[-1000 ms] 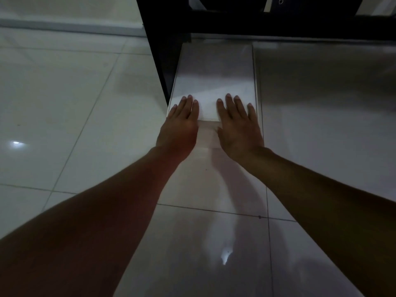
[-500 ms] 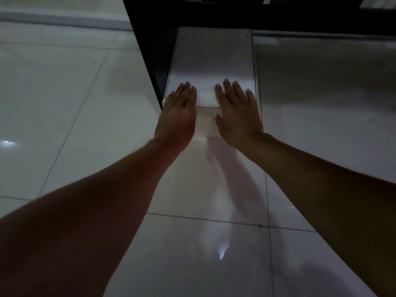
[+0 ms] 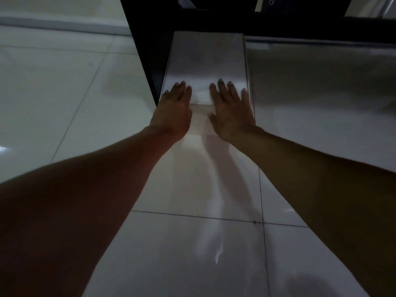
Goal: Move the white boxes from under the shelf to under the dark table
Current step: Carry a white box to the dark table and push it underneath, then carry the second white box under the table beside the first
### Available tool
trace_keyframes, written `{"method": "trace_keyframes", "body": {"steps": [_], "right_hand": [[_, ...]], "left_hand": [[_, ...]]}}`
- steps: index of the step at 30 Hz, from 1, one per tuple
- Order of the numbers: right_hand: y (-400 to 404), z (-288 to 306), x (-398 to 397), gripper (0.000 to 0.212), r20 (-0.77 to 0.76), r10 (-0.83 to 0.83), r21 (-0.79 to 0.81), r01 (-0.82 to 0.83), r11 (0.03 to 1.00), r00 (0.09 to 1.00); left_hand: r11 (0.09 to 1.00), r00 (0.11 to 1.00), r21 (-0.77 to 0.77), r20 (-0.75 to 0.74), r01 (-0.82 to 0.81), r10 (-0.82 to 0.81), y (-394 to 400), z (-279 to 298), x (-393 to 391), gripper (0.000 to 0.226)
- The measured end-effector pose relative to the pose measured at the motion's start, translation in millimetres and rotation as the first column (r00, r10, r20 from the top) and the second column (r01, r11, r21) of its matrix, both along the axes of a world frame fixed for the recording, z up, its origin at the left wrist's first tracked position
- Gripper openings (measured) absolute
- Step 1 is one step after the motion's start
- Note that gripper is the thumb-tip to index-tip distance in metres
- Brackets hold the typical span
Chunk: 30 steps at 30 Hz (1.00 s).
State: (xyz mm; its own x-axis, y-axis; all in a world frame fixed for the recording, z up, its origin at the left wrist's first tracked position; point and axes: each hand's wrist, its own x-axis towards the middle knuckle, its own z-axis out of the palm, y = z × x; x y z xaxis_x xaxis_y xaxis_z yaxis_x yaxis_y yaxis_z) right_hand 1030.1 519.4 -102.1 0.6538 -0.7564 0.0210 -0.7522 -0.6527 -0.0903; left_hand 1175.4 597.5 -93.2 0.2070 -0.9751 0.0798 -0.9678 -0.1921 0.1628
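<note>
1 white box (image 3: 205, 67) in view, upper centre of frame, lying flat on the tiled floor (image 3: 64, 99), far end running under the dark bench (image 3: 278, 26) at the top; bench leg (image 3: 147, 61) just left of the box, touching or nearly so, can't tell which. 2 hands, both on the box's near end. Left hand (image 3: 174, 110) at the near-left corner: fingers straight & close together, palm down, pressing flat on the lid, holding nothing. Right hand (image 3: 232, 110) at the near-right corner: fingers straight, slightly spread, also flat on the lid, heel of the hand over the near edge. Bare strip of lid shows between the 2 hands. 2 forearms reach in from lower left & lower right of frame. Right of the box, a big pale shiny surface, upper right; whether it's a 2nd box or floor, can't tell. Light low, glare spot on the floor lower centre.
</note>
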Motion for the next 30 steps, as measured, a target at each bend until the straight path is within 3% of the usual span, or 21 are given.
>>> {"method": "trace_keyframes", "body": {"steps": [5, 12, 19, 30], "right_hand": [[40, 19, -25, 0.06, 0.153, -0.02, 0.026, 0.016, 1.0, 0.988], [81, 120, -61, 0.051, 0.248, -0.083, 0.066, 0.069, 0.995, 0.965], [122, 258, -106, 0.046, 0.286, -0.12, 0.017, 0.12, 0.993, 0.951], [153, 514, -154, 0.045, 0.343, -0.125, -0.07, 0.158, 0.985, 0.931]], "left_hand": [[1.0, 1.0, -0.005, -0.029, 0.002, -0.002, 22, 40, -18, 0.055], [0.994, 0.996, -0.106, -0.078, 0.031, -0.039, 65, 140, -55, 0.04], [0.989, 0.991, -0.147, -0.121, 0.034, -0.052, 97, 276, -97, 0.038], [0.937, 0.982, -0.31, -0.044, 0.16, -0.182, 130, 524, -137, 0.036]]}}
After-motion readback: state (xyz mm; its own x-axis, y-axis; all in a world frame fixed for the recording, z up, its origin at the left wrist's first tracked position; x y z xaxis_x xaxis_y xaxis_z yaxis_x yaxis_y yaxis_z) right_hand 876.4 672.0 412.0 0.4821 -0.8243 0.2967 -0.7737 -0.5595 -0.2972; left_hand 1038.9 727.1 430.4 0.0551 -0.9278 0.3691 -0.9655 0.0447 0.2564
